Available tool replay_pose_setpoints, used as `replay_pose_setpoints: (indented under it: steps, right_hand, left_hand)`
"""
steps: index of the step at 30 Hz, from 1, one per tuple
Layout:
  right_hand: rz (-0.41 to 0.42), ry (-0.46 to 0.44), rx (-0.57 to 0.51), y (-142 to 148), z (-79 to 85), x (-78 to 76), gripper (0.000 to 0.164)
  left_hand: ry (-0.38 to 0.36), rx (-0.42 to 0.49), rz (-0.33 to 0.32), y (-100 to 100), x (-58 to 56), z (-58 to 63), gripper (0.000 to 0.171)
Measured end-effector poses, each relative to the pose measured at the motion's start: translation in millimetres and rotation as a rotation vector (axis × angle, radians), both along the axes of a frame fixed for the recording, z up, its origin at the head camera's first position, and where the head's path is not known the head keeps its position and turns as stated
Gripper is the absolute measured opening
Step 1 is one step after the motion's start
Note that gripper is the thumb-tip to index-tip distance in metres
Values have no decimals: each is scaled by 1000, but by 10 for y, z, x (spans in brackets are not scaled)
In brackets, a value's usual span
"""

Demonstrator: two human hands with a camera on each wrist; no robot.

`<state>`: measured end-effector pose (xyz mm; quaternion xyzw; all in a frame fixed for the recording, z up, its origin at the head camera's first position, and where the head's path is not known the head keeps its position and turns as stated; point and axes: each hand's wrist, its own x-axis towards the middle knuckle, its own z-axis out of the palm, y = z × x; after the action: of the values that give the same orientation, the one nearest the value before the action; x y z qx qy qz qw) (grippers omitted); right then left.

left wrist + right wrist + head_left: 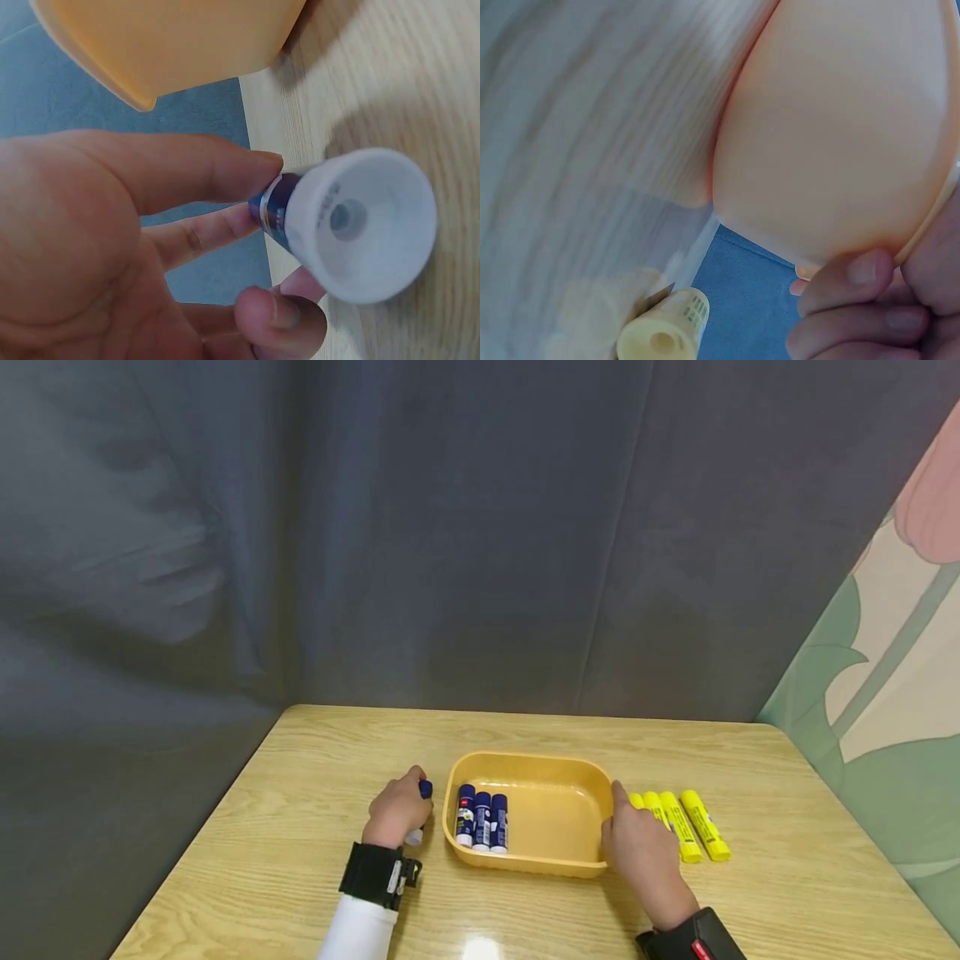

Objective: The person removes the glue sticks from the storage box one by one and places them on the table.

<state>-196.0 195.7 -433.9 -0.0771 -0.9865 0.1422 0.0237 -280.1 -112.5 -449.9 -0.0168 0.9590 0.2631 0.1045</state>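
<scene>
Grey cloth [465, 527] hangs behind a wood-grain table [300, 818] bearing a yellow tray [558, 814], its right rim gripped by the right hand [645, 852], fingers curled. Left of it, the left hand [397, 812] pinches a blue glue stick [311, 217] between thumb and fingers. Three blue glue sticks [482, 821] lie inside, yellow tubes [680, 827] to the right.

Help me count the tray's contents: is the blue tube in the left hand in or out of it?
Out: in the head view, the left hand holds the blue tube beside the tray, not over it.
</scene>
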Motion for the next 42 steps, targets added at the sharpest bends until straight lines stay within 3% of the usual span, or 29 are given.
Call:
replay_pose_setpoints:
  steps: [9,42]
  right_hand:
    - [1,-1,-2,24,-15,8,57]
    - [-14,17,-4,29,14,29,57]
  left_hand:
    - [3,30,-8,5,-17,-21,45]
    - [-16,-8,-5,1,-44,54,55]
